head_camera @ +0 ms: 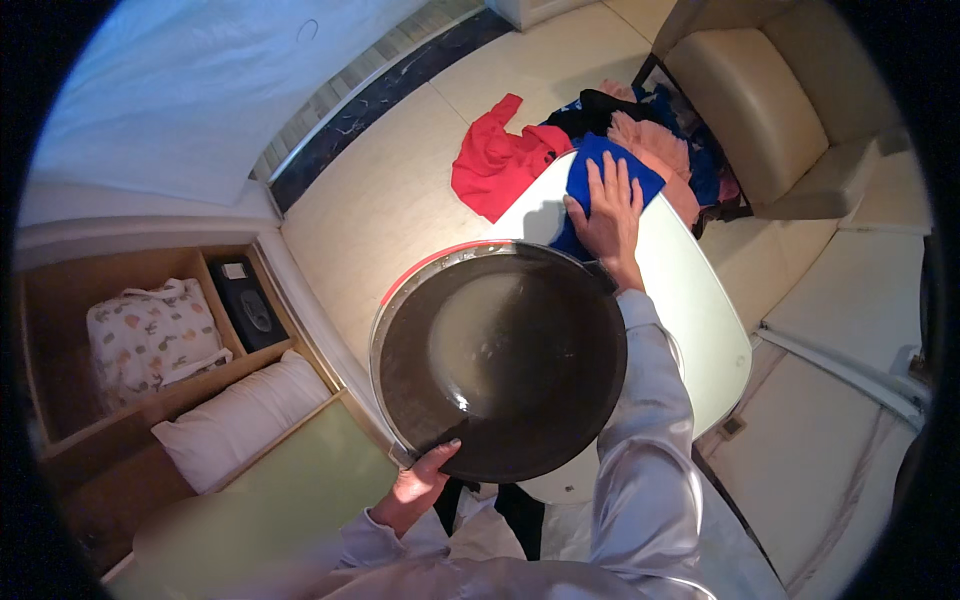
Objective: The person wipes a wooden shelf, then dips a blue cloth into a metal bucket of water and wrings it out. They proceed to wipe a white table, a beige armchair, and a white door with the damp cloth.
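Observation:
My left hand [420, 484] grips the near-left handle of a large dark wok-like pan [517, 360], its thumb over the rim. The pan appears held above a white tabletop [697, 322], hiding much of it. A pale patch shows inside the pan; whether it is liquid or reflected light is unclear. My right hand [611, 206] lies flat on a blue cloth [585, 161] at the table's far end, fingers spread. The pan's far-right handle [600, 276] is beside my right wrist.
Past the table, a red garment [502, 154] and a heap of clothes [660, 127] lie on the floor beside a beige padded chair [750, 120]. At left, open wooden compartments [60, 352] hold a patterned bag [161, 334], a black device [251, 304] and a white pillow [244, 412].

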{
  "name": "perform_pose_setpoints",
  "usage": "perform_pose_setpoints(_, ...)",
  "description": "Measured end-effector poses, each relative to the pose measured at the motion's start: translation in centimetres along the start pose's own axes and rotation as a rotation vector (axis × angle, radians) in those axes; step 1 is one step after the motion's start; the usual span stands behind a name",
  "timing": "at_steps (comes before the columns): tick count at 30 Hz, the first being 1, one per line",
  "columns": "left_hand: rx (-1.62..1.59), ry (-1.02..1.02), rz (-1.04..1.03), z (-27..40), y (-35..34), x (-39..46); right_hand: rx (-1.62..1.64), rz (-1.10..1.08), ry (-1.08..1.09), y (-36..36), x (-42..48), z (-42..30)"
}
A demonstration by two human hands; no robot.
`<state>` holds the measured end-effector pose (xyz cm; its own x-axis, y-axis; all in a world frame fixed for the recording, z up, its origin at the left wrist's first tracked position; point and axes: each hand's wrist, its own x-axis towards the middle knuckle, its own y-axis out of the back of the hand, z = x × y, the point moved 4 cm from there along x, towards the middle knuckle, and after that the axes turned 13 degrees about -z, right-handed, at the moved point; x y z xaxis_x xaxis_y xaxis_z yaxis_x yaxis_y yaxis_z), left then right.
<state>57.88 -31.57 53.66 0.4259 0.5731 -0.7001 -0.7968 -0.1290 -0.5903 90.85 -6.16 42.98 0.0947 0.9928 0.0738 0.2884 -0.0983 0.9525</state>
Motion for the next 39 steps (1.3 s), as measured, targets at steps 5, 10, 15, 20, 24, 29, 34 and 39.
perform_pose_setpoints(5,-0.086,0.119,-0.044,0.8,4.8,-0.7,0.004,-0.082,0.354,-2.2,-0.6,-4.1)
perform_pose_setpoints(10,0.006,0.102,0.022,3.9,5.8,-1.1,-0.128,-0.091,0.354,-3.8,-4.6,-5.4)
perform_pose_setpoints(15,0.072,0.079,0.084,5.6,6.4,-1.4,-0.013,-0.123,0.266,-1.1,-8.8,-4.5)
perform_pose_setpoints(20,0.142,0.056,0.104,6.9,4.9,0.5,0.053,-0.130,0.030,0.9,-13.8,-3.6)
perform_pose_setpoints(24,0.240,0.083,0.113,8.3,2.7,2.9,0.029,-0.127,-0.108,0.8,-18.2,-3.4)
perform_pose_setpoints(29,0.276,-0.006,0.058,9.4,-1.1,6.8,0.110,-0.245,-0.148,0.0,-23.1,-7.7)
perform_pose_setpoints(34,0.295,0.001,-0.166,9.0,-5.6,9.9,0.122,-0.292,-0.180,-1.7,-25.7,-11.5)
perform_pose_setpoints(39,0.244,-0.040,-0.205,6.8,-8.8,11.2,0.140,-0.345,-0.148,-3.1,-25.9,-13.1)
